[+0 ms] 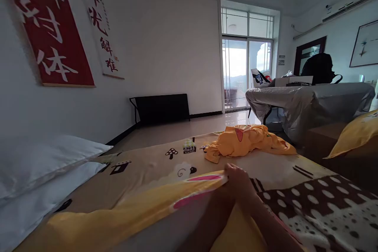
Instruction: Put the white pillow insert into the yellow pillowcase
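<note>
My right hand [238,179] reaches in from the lower right, its fingers closed on the corner of a yellow cloth cover [118,212]. The cover has pink patches near that corner, and its raised edge stretches toward the lower left. Below the edge a pale grey-white surface shows, with a dark brown area near my right wrist that I cannot make out clearly. My left hand is not visible. Just beyond my right hand, a crumpled orange-yellow cloth [242,141] lies on the printed bed sheet [150,169].
White pillows [50,161] are stacked at the left. A brown dotted blanket [319,201] spreads at the right, below a yellow pillow [357,134]. Farther back stand a covered table [310,100] with a black bag [317,69] and a folded black panel [162,108] against the wall.
</note>
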{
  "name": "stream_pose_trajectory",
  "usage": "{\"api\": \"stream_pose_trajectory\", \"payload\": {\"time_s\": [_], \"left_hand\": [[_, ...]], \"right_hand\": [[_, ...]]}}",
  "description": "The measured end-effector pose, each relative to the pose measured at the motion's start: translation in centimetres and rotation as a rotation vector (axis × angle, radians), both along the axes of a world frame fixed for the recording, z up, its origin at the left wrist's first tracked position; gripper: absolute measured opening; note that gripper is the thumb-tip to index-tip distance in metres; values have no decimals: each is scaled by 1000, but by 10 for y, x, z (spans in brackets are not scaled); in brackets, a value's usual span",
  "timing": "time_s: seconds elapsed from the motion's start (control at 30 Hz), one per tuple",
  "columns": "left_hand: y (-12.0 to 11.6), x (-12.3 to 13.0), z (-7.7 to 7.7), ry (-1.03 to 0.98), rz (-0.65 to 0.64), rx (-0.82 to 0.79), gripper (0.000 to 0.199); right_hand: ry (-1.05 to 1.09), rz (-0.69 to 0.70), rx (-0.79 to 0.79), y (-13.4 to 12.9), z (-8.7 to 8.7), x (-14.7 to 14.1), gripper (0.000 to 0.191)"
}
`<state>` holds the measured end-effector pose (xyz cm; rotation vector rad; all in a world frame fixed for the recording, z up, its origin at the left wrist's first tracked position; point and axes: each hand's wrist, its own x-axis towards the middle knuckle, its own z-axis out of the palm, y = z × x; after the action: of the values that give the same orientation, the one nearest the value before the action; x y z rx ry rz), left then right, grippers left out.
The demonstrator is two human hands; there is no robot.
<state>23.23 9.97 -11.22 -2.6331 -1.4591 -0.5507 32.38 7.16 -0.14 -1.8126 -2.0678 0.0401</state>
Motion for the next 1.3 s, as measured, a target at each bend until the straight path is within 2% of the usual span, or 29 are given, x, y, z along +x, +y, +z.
{"api": "stream_pose_trajectory", "payload": {"time_s": [0.1,0.23,0.37,0.5,0.63,0.9,1.0,1.17,1.3], "left_hand": [[1,-8,13,29,22,-48,41],[5,-16,16,34,128,-104,43],[2,-14,21,57,115,-183,49],[-5,-14,30,113,174,-266,54],[-5,-15,35,129,186,-288,51],[-11,-13,38,57,89,-233,36],[-12,-9,36,46,14,-206,35],[-4,-8,28,40,-199,-239,33],[-7,-14,33,-42,-226,-280,26]], "right_hand": [[198,-13,66,8,-18,15,25],[431,73,84,16,-25,27,27],[498,72,108,18,-25,27,27],[528,99,140,17,-26,27,24],[559,124,152,18,-26,29,29],[545,138,280,15,-23,26,29],[522,144,317,10,-21,23,33],[532,130,244,3,-17,20,30],[629,158,173,8,-20,19,34]]}}
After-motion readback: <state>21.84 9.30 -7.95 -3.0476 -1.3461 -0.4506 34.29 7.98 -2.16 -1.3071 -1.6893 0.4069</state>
